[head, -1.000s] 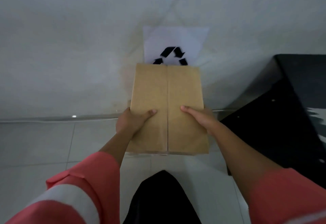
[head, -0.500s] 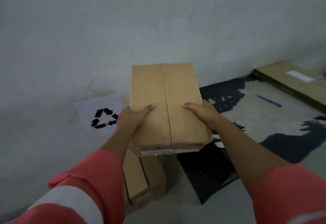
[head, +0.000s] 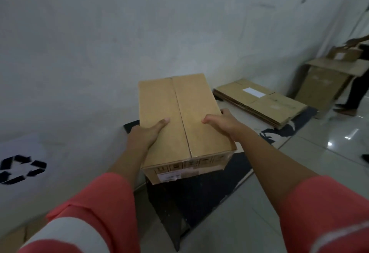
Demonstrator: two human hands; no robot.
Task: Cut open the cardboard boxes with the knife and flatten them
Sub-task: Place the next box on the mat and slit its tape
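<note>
Our left hand [head: 145, 136] and our right hand [head: 222, 123] both grip the closed cardboard box [head: 179, 113], one on each side, with thumbs lying on its top; the box is right in front of us; below the box lies a black mat [head: 199, 193]; right of the box and past it sits a pile of flat cardboard [head: 259, 103]; left of the box is a white sheet [head: 22, 168] with black arrows; far right of the box a person [head: 357, 89] stands by a tall box [head: 319, 85].
</note>
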